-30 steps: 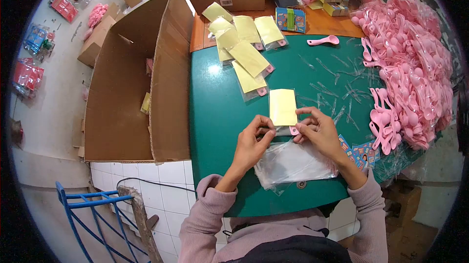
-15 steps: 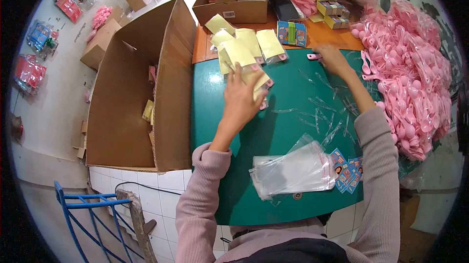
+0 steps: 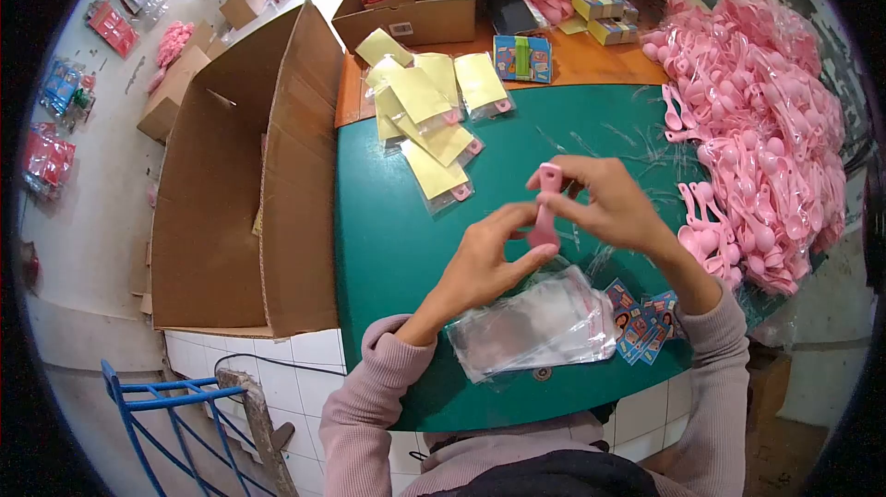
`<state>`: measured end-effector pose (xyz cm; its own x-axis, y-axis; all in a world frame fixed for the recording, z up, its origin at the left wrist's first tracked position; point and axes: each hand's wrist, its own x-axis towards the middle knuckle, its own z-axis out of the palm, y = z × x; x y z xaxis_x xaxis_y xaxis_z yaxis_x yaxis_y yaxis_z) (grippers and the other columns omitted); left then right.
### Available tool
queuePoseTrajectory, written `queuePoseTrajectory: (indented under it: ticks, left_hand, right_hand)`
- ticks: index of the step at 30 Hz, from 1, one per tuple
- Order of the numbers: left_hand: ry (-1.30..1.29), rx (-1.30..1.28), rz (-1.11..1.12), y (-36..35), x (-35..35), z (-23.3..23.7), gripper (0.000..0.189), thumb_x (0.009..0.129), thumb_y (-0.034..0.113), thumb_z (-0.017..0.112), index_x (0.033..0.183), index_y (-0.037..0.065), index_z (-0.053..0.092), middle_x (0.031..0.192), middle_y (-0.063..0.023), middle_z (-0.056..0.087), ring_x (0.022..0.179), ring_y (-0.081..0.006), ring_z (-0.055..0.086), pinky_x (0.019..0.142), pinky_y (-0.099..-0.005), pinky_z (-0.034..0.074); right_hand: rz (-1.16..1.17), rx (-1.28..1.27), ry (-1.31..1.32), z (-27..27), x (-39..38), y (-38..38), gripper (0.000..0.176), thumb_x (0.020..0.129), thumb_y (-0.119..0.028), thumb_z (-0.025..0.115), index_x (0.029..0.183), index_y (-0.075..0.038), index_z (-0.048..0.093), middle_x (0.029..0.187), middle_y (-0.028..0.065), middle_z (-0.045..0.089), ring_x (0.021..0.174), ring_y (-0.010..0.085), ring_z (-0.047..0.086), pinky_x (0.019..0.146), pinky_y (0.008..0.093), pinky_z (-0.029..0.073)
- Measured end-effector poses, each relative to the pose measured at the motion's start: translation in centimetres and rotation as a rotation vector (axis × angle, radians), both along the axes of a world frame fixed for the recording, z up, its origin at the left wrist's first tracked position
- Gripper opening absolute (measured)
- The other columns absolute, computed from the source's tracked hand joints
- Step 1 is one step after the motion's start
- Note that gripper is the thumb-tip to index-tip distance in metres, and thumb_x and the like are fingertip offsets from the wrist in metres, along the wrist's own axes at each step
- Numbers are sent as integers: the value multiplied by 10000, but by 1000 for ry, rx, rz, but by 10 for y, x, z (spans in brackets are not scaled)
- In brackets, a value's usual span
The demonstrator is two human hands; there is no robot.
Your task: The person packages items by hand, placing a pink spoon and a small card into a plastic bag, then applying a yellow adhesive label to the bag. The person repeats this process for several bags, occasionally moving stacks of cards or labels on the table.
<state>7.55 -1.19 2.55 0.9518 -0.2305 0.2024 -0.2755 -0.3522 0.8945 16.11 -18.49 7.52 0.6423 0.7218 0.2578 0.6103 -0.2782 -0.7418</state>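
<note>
A pink plastic spoon, possibly more than one nested together, stands roughly upright over the green table. My right hand grips its handle, which has a hole at the top, between thumb and fingers. Lower down, my left hand is closed around the bowl end and partly hides it. Just below the hands lies a stack of clear plastic bags. Blue printed cards are fanned out at the stack's right. Farther back, several bagged packets with yellow backing overlap, pink handle ends showing at their edges.
A large heap of pink spoons covers the right side. Thin clear plastic strips are scattered mid-table. A tall open cardboard box borders the left edge. Behind are a banded card stack and another box.
My left hand has left the yellow-backed packets and come down to the right. My right hand has brought the pink spoon from the back right toward me, where both hands meet on it.
</note>
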Motion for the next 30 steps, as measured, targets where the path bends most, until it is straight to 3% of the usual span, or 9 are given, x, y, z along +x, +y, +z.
queuePoseTrajectory:
  ticks: [2, 3, 6, 10, 14, 20, 26, 28, 30]
  left_hand:
    - [-61, -64, -4, -7, -7, 0, 450, 776, 267, 667, 1099, -5, 509, 988, -149, 570, 805, -276, 607, 703, -351, 485]
    - [-57, -60, -5, -10, -14, -2, 450, 776, 267, 667, 1099, -5, 509, 988, -149, 570, 805, -276, 607, 703, -351, 485]
    - [-31, 398, 173, -19, -36, -13, 461, 767, 214, 670, 1124, 4, 468, 862, -148, 521, 707, -266, 595, 610, -365, 479]
    - [134, 120, 183, -27, -40, -29, 504, 717, 61, 684, 1169, 39, 461, 829, -111, 509, 697, -185, 571, 598, -270, 479]
    - [276, 39, 95, -16, -35, -29, 451, 713, 80, 687, 1125, 36, 509, 809, -106, 496, 673, -178, 550, 596, -291, 474]
    - [-225, 528, 334, -21, -42, -28, 222, 741, 148, 668, 899, 21, 578, 804, -109, 500, 663, -224, 541, 615, -327, 458]
    - [6, 257, 150, -11, -39, -31, 200, 778, 120, 653, 872, 18, 509, 826, -104, 560, 727, -212, 593, 648, -301, 481]
    - [335, -254, 114, -8, -35, -32, 192, 825, 72, 612, 917, 13, 454, 869, -115, 616, 794, -166, 621, 695, -269, 508]
    - [405, -372, 118, -5, -32, -31, 190, 836, 50, 594, 930, 17, 432, 884, -128, 626, 813, -157, 621, 708, -263, 514]
  right_hand:
    - [-67, 89, 128, 9, -18, 2, 214, 787, -118, 597, 985, -40, 576, 791, 110, 617, 688, 185, 613, 603, 292, 465]
    - [-68, 94, 132, 12, -22, -2, 214, 787, -118, 597, 985, -40, 576, 791, 110, 617, 688, 185, 613, 603, 292, 465]
    - [-234, 133, 113, 7, -27, -21, 194, 832, -112, 560, 1012, -40, 570, 783, 68, 599, 685, 113, 582, 612, 246, 462]
    - [-330, 255, 226, -4, -40, -35, 176, 852, -110, 541, 1003, -25, 572, 797, 43, 594, 685, 92, 564, 615, 237, 460]
    - [-453, 331, 255, -17, -42, -37, 173, 844, -75, 543, 1004, -15, 569, 786, 21, 568, 693, 61, 536, 614, 213, 446]
    - [-556, 307, 165, -33, -38, -44, 173, 825, -48, 562, 994, -14, 560, 740, 22, 562, 672, 53, 529, 599, 199, 437]
    - [-566, 332, 136, -40, -40, -40, 160, 814, -45, 578, 969, -11, 559, 724, 23, 578, 654, 56, 545, 590, 204, 440]
    - [-575, 334, 137, -42, -40, -40, 159, 812, -46, 581, 965, -10, 559, 719, 23, 580, 650, 58, 548, 587, 205, 440]
    - [-606, 273, 132, -44, -40, -39, 154, 811, -45, 584, 958, -9, 559, 704, 21, 579, 639, 56, 549, 583, 202, 440]
